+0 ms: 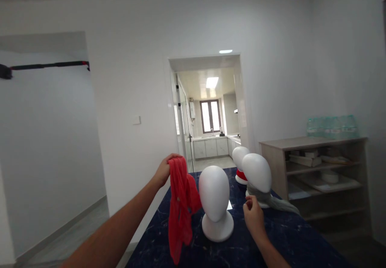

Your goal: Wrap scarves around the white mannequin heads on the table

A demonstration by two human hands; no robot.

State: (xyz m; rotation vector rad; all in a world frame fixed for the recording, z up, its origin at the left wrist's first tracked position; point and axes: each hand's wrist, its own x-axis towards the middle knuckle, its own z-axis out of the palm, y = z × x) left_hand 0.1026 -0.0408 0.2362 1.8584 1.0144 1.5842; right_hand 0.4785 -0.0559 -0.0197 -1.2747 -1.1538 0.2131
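Note:
From my left hand (165, 170) hangs a coral-red scarf (179, 207), gripped near its top and draped in loose folds beside a bare white mannequin head (214, 193). That head stands upright on its round base on the dark blue marbled table (217, 256). On the other side of it, my right hand (252, 215) is raised with fingers curled and thumb near the fingertips; whether anything small is between them I cannot make out. Just beyond that hand, a second white head (257, 172) wears a grey scarf (271, 201) around its neck, one end trailing right.
A third white head (240, 157) with a red band (241, 176) at its neck stands farther back. Right of the table, a wooden shelf unit (313, 142) carries several bottles (333, 127). Behind is a doorway to a kitchen with a sink counter (211, 147).

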